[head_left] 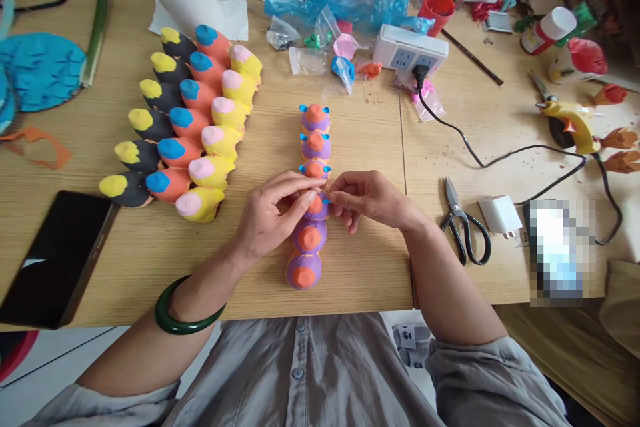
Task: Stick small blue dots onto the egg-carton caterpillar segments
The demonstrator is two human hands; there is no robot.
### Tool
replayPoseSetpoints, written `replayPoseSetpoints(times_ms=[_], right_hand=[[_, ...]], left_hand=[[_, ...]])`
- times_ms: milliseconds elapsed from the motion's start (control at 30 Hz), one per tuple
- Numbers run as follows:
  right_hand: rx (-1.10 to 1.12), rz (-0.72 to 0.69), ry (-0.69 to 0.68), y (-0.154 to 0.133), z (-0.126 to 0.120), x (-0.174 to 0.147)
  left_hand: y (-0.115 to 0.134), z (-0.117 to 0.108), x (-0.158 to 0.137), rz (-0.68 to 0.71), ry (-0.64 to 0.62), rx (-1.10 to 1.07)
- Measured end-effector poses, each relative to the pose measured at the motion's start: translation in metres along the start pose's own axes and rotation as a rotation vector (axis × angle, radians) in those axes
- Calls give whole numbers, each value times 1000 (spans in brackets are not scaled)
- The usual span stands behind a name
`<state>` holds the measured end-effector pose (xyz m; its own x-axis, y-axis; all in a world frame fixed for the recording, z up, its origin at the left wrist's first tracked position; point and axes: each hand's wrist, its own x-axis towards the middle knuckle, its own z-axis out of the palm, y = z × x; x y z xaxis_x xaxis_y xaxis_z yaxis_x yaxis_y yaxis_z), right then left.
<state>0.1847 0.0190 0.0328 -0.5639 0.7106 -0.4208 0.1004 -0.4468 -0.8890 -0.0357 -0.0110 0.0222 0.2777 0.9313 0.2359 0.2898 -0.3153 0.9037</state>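
Note:
A strip of purple clay-covered egg-carton cups [306, 267] with orange bumps lies upright in front of me. The three farthest cups carry small blue clay pieces on both sides; the two nearest carry none. My left hand [273, 210] reaches over the fourth cup, thumb and fingers closed about its orange bump. From the other side, my right hand [367, 197] pinches at the same cup, its fingertips against a small blue clay piece [325, 199]. The fingers partly hide that cup.
Painted-looking cups [183, 120] in black, orange and yellow rows stand at left, above a phone [57, 260]. Clay packets [345, 70], a power strip [411, 50] and its cord lie farther back. Scissors [463, 223], a charger [500, 215] and a yellow glue gun [575, 123] are at right.

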Motion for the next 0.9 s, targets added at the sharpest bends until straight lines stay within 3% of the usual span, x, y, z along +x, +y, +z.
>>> replayPoseSetpoints(times_ms=[900], right_hand=[[-7, -14, 60, -4, 1, -2]], left_hand=[[4, 1, 2, -63, -1, 20]])
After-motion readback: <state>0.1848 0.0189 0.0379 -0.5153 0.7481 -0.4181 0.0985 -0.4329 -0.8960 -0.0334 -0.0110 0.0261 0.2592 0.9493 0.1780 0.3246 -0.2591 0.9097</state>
